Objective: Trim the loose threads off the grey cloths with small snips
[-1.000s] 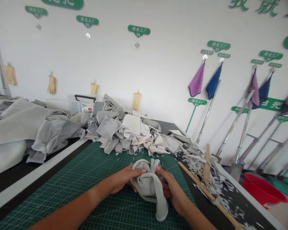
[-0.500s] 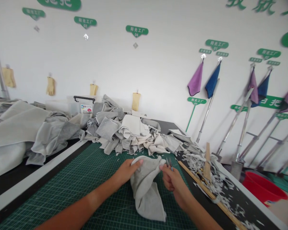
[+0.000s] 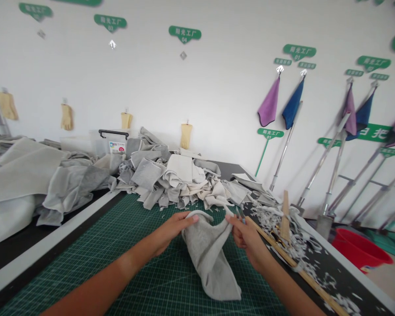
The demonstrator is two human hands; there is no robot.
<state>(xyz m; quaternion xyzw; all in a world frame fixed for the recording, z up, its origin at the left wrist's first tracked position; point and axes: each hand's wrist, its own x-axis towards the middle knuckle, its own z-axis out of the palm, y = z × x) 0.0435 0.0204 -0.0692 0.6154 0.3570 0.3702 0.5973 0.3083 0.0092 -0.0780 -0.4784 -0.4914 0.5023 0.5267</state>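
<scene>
A grey plush cloth hangs folded between my two hands, its lower corner down over the green cutting mat. My left hand pinches its upper left edge, thumb on top. At the upper right corner, my right hand grips the fabric between thumb and fingers, and the cloth is stretched there. The same hand also holds small metal-bladed scissors, blades pointing up and away; their handles are mostly hidden in the fingers.
Beyond the mat lies a heap of grey cloth pieces. More large cloths are piled at left. Along the right run wooden strips among scattered fabric scraps. A red basin stands off the table's right side.
My right hand has moved slightly right, drawing the cloth's corner away from the left hand. The cloth's lower end has swung right. The view has tilted a little downward.
</scene>
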